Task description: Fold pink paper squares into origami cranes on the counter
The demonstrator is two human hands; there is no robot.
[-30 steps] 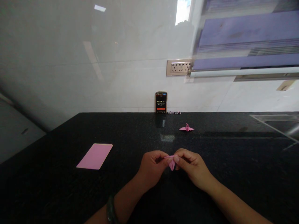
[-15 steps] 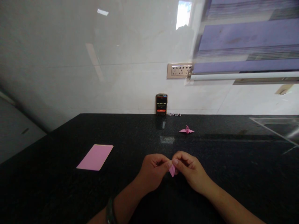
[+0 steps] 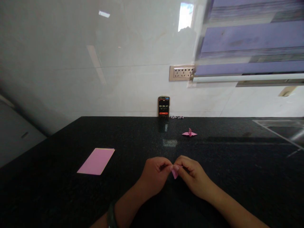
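Note:
A small piece of folded pink paper is pinched between my two hands, its pointed end hanging down toward me. My left hand grips it from the left with thumb and forefinger, and a dark bangle circles that wrist. From the other side my right hand pinches the same paper, its thumb across the front. The fingertips of both hands nearly meet and hide most of the folds. Beyond the hands stands a finished pink origami crane with its wings spread.
A stack of pink paper sheets lies on the black countertop at left. A phone showing a timer leans on the tiled wall, a beaded strap beside it. A sink edge is at right.
My right thumb and fingers have shifted slightly on the folded paper, and less of it shows below them. My left hand stays almost where it was.

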